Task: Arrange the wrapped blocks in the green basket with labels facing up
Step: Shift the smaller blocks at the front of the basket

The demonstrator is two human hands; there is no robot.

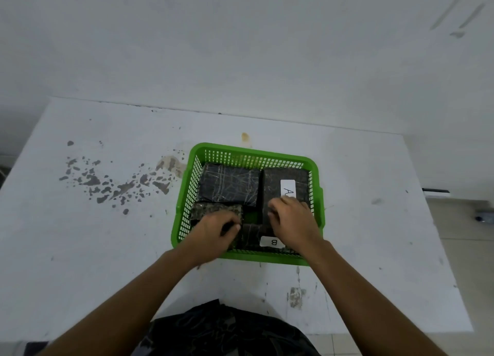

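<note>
The green basket (187, 195) stands on a white table and holds several dark wrapped blocks. A large block without a visible label (230, 183) fills the far left. The far right block (278, 181) shows a white label "A" facing up. A speckled block (213, 210) lies at the left, a block with label "B" (256, 236) at the near side. My left hand (213, 231) grips the near end of the speckled block. My right hand (291, 222) rests on the near end of the "A" block, fingers curled over its edge.
The white table (107, 248) carries grey chipped patches to the left of the basket and a small one near the front edge. A wall rises behind the table. Tiled floor shows at the right. My dark clothing fills the bottom centre.
</note>
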